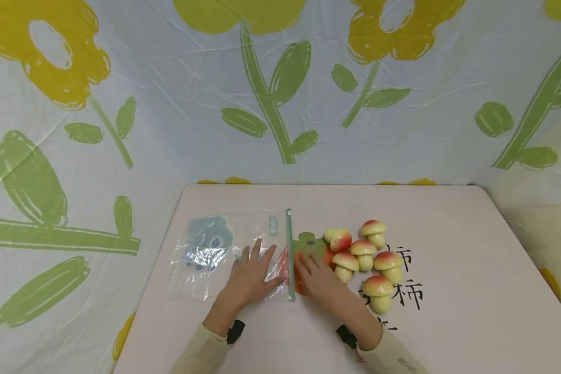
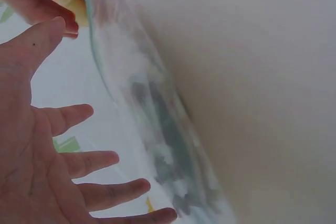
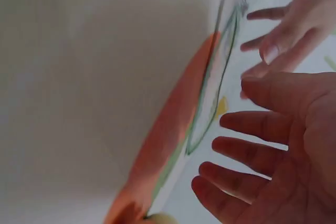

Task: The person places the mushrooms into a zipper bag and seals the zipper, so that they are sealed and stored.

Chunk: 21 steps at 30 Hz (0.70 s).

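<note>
A clear zip bag (image 1: 257,218) with a blue cartoon animal print lies flat on the table, its green zip edge (image 1: 290,259) facing right. My left hand (image 1: 249,278) is over the bag, fingers spread and straight; the left wrist view shows its palm (image 2: 26,145) with nothing held. Just right of the zip edge, my right hand (image 1: 324,283) hovers over or touches a printed orange persimmon (image 1: 299,284); contact is unclear. Its fingers are loosely extended in the right wrist view, where the bag's mouth (image 3: 190,148) gapes a little. Several toy mushrooms (image 1: 377,293) with red-yellow caps sit right of that hand.
The pale pink table (image 1: 467,249) carries black printed characters (image 1: 409,295) beside and under the mushrooms. Behind it hangs a white cloth (image 1: 168,104) with yellow flowers and green leaves, which also closes off both sides.
</note>
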Motion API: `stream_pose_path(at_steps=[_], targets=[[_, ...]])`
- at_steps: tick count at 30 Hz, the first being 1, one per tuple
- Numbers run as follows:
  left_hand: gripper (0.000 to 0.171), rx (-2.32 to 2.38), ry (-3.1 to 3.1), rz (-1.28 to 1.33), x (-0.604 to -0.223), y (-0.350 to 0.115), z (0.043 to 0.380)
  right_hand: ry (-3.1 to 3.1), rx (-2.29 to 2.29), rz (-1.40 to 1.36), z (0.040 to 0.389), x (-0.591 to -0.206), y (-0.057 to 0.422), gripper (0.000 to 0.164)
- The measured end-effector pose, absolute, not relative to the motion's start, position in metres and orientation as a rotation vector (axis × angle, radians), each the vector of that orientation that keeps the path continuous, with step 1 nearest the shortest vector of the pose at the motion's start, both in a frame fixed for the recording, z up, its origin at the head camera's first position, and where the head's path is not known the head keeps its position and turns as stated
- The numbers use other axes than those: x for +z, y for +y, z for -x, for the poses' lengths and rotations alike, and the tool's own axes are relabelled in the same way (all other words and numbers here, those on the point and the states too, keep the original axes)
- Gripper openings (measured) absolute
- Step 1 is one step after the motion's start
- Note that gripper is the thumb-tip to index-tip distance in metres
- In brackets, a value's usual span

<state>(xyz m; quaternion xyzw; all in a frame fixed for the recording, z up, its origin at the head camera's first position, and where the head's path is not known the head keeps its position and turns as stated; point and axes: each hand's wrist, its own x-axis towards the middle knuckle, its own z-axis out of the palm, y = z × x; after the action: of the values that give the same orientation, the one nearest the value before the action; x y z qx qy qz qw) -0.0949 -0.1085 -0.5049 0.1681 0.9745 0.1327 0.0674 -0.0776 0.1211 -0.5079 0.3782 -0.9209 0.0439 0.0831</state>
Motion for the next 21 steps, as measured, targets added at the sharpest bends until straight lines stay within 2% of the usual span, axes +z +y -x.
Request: stream_pose_path(at_steps=[7,15,21], targets=[[0.078,0.44,2.913,-0.559,-0.507,-0.108,0.095,-2.86,0.171,-1.149,0.075,-0.512,0.116,0.042],[0.079,0.459,2.844,-0.544,-0.508,-0.103,0.096,-2.891,0.196,-1.136,0.079,-0.514,0.117,0.049],[0.086,0.492,2.835,-0.522,-0.51,-0.098,0.098,-2.896,0.277,-1.116,0.08,-0.512,0.116,0.053]])
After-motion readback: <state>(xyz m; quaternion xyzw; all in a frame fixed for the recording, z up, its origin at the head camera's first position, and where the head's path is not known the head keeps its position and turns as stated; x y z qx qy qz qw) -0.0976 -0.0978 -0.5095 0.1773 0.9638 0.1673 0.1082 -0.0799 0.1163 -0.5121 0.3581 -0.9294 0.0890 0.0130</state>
